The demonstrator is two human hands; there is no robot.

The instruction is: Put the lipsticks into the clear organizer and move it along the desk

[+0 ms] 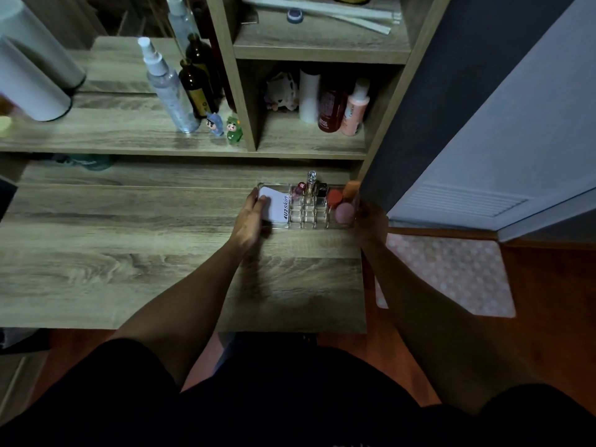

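Observation:
The clear organizer (308, 217) stands at the desk's far right, near the shelf unit. Three lipsticks stand upright in its back row of slots: a dark red one (301, 188), a clear-capped gold one (311, 183) and a black one (321, 191). A white tube marked "4U2skin" (275, 206) lies in its left compartment, and red, orange and pink sponges (343, 201) fill the right one. My left hand (250, 217) grips the organizer's left end. My right hand (371, 217) holds its right end at the desk's edge.
The wooden desk (129, 246) stretches out to the left. A raised shelf behind holds a spray bottle (167, 88), brown bottles (196, 88), two small figurines (224, 125) and a white cylinder (29, 88). A cubby holds bottles (335, 104). A pink dotted mat (451, 272) lies on the floor to the right.

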